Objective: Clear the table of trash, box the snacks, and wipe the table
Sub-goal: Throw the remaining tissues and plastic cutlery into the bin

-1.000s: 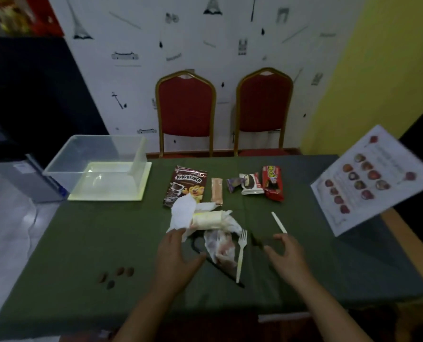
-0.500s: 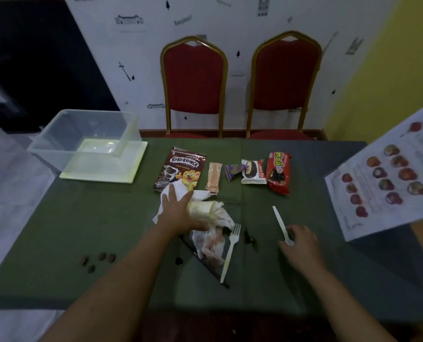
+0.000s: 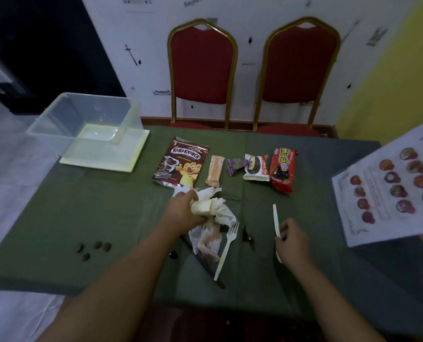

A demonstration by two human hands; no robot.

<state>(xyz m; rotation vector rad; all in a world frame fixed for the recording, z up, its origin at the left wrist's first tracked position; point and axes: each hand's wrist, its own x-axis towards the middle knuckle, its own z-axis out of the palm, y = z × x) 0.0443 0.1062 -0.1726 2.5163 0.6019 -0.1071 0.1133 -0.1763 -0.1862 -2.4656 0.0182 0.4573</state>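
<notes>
The left hand (image 3: 184, 210) grips crumpled tissue (image 3: 211, 206) on the green tabletop (image 3: 106, 218). The right hand (image 3: 293, 241) pinches a white plastic knife (image 3: 276, 218).

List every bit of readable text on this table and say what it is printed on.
"KOKO KRUNCH": on the brown cereal pouch.
"Pie": on the white snack wrapper; the letters before it are unclear.
Red snack pack: large yellow letters, not surely readable.
Peach sachet and purple wrapper: print too small.
Picture sheet: text blurred.
Wall posters: blurred and cut off.
</notes>
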